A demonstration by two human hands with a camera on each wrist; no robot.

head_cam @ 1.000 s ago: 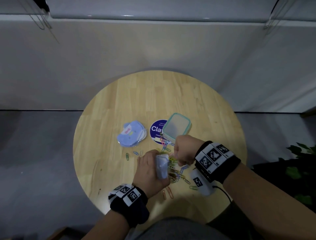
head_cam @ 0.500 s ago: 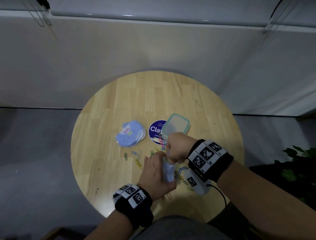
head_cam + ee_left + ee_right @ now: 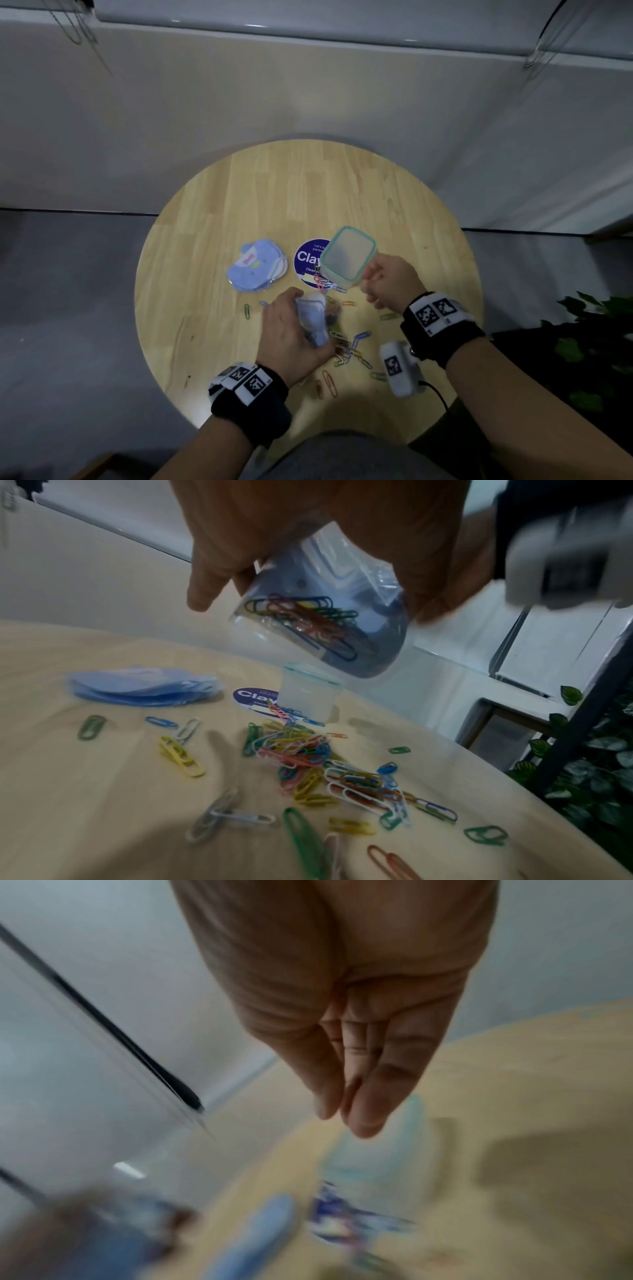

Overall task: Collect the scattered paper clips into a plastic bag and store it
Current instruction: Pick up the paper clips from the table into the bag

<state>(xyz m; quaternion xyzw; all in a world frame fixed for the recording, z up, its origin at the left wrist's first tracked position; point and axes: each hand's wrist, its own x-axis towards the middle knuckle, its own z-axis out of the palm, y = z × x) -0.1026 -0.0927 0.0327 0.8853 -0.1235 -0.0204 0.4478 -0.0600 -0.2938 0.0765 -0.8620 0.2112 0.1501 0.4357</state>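
Mid-collection: the bag [image 3: 329,620], part-filled with clips, hung above the bench [image 3: 342,192] in the left hand's [image 3: 291,335] grip. The right hand [image 3: 390,284], fingers together and empty, hovered beside the box [image 3: 347,257]. Judged next: pinch more loose clips [image 3: 308,756].

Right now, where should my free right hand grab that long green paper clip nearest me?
Pinch the long green paper clip across its two long sides near the middle, coming straight down with the right hand. It lies flat on the wooden table, so nothing sticks up to grip.
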